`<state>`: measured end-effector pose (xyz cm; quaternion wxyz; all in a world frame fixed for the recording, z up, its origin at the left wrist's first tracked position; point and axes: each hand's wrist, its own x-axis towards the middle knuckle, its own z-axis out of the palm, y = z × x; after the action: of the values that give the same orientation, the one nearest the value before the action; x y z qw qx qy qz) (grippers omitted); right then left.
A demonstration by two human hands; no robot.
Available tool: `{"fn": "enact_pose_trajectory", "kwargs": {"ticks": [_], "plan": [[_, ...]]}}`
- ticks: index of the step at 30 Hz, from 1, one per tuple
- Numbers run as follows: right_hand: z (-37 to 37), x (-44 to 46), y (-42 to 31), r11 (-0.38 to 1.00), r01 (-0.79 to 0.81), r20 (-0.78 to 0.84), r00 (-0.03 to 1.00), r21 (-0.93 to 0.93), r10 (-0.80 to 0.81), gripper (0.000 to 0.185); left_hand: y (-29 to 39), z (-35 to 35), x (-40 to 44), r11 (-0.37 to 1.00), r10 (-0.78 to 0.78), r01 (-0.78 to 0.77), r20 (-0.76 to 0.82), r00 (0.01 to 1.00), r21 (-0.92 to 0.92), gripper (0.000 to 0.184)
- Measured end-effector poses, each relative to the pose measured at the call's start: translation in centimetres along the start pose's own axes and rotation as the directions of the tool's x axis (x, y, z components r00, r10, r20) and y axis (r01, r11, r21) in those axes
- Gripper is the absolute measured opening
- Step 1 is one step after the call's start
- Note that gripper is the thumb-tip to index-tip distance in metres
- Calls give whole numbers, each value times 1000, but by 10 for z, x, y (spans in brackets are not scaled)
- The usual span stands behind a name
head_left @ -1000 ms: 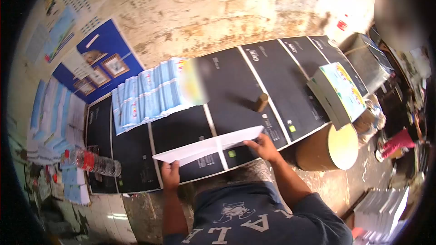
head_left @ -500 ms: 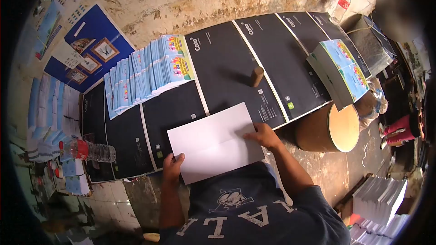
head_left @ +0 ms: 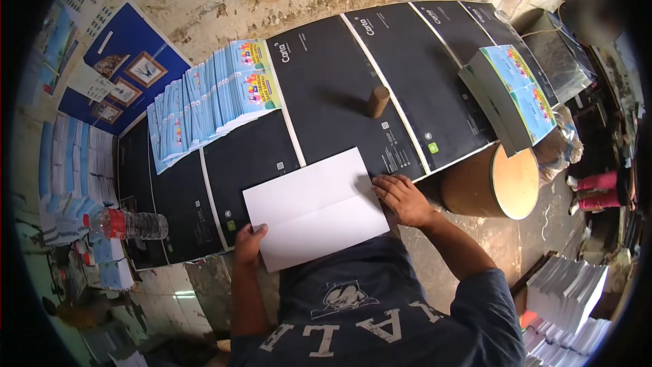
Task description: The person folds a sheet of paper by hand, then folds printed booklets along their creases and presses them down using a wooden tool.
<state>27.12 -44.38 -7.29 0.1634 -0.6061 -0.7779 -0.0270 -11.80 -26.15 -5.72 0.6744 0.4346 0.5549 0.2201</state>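
White paper (head_left: 316,211) with a crease across its middle lies at the table's front edge, by my shirt. Whether it is one sheet or several I cannot tell. My left hand (head_left: 249,243) is closed on its lower left edge, thumb on top and the other fingers underneath. At the right edge, my right hand (head_left: 404,200) has its back up and its fingers bent together over the paper's border; its thumb is hidden. Behind the paper stands a short brown cardboard tube (head_left: 379,102).
Black boards marked Carta (head_left: 326,88) cover the table. Overlapping blue printed booklets (head_left: 210,98) lie left, a tall booklet stack (head_left: 516,92) right. A plastic bottle (head_left: 129,224) lies front left. A round brown drum (head_left: 492,180) stands beside the table. Another person's legs (head_left: 598,190) show far right.
My right hand has turned from a thumb-on-top grip to fingers over the paper's right edge. The left hand keeps its hold. The whole view has shifted slightly.
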Motion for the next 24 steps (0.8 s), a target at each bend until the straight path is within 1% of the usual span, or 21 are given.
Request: {"fn": "enact_pose_trajectory", "kwargs": {"ticks": [1,3,4,5,6,7,8,9,10,12,13,15,16,17,18,19,20,21,23,24], "plan": [[7,-3,4,1000,7,0,1000,4,-7,77,3,2,-3,1000,-3,2,5,1000,7,29],[8,5,3,995,28,56,998,95,-33,78,4,4,-9,1000,-12,12,-16,1000,7,30],[11,6,2,995,20,53,998,101,-26,73,2,4,-5,999,3,-2,-18,1000,52,31],[13,7,-2,997,-16,0,1000,81,16,53,1,1,-7,995,7,-4,-25,1000,102,31],[18,7,-3,998,-12,-42,999,54,14,52,2,4,-7,999,-44,45,-46,998,25,31],[22,7,-3,1000,-9,-85,996,25,11,51,5,6,-10,998,-65,66,-63,996,20,32],[22,9,-5,1000,-22,-87,996,3,22,46,-1,0,-7,997,-32,35,-45,998,67,34],[24,9,-4,999,-33,-97,995,19,34,44,-2,-3,-4,993,2,0,-21,1000,115,37],[26,8,-4,999,-44,-86,995,29,47,43,-4,-7,-4,994,1,4,-41,999,110,37],[28,7,-3,998,-50,-63,997,33,52,42,12,-4,-17,911,86,-15,-156,984,411,43],[28,8,-4,998,-54,-62,996,38,56,42,26,-3,-28,810,176,-16,-217,960,586,46],[35,6,-2,997,-58,-77,995,40,61,41,27,-17,-29,684,277,35,-304,912,728,45],[39,5,-1,996,-70,-68,995,61,74,40,32,-19,-33,674,307,21,-306,901,738,34],[40,3,-4,996,-62,-53,996,68,66,40,28,-26,-32,681,293,36,-317,902,732,34],[40,2,-5,995,-76,-62,995,71,81,40,21,-33,-27,418,584,-277,-22,812,865,33],[40,5,-3,994,-90,-78,992,70,95,40,14,-40,-22,56,748,-515,306,589,855,35],[38,6,-4,994,-88,-89,992,72,94,38,4,-45,-21,-65,659,-539,442,609,840,47],[37,8,-5,994,-91,-82,992,64,96,38,-4,-49,-20,-58,660,-547,443,607,835,47],[34,9,-3,995,-66,-72,995,70,71,37,-16,-51,-14,16,592,-635,504,628,772,51],[31,9,-3,996,-53,-80,995,73,58,37,-17,-52,-13,-17,597,-631,514,616,776,54]]}}
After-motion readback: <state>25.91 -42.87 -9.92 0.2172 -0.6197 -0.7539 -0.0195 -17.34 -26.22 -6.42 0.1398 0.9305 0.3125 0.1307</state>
